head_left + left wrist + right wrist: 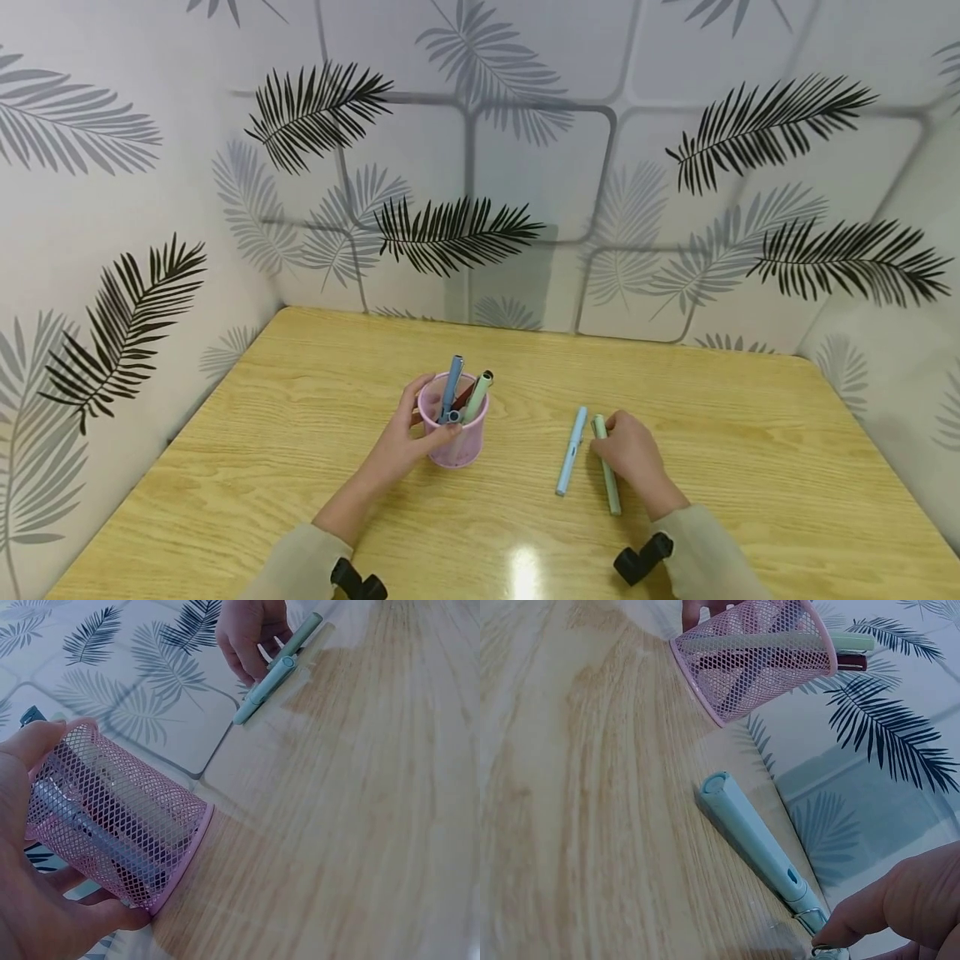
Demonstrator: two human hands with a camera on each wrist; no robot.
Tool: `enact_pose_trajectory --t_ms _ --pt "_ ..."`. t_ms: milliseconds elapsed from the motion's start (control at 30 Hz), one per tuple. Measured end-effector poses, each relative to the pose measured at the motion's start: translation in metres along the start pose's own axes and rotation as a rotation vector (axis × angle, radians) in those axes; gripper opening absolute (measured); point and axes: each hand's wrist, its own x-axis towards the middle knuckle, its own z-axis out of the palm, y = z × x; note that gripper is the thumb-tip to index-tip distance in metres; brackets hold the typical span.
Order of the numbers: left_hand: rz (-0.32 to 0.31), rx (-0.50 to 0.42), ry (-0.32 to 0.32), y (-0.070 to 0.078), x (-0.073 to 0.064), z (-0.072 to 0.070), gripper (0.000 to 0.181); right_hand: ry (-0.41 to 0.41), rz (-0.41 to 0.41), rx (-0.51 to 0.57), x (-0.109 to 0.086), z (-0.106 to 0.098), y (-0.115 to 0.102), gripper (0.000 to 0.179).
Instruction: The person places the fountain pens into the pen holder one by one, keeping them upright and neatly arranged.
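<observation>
My left hand [401,446] grips a pink mesh pen holder [456,454], thumb on the near side and fingers around the far side. The holder stands upright on the wooden table with several pens inside, among them a blue pen [452,383], a pale green pen [478,396] and a dark red one [462,397]. Over to the right, my right hand [633,450] pinches the upper end of a green pen [611,487] lying on the table. Just left of it lies a light blue pen [572,454], whose body [754,832] fills the middle of the right wrist view.
The wooden table [315,375] reaches back to a wall [525,167] printed with leaves and rounded squares. Side walls with the same leaf print flank the table left and right. A small black device [642,558] is strapped to the right wrist.
</observation>
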Motion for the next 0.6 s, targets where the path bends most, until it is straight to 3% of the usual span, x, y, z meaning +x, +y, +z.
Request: enact_pose_trajectory --t_ms 600 --pt "0.017 -0.012 0.013 -0.0011 -0.0007 0.0021 0.074 0.026 0.004 0.178 -0.0064 -0.0088 -0.0017 0.036"
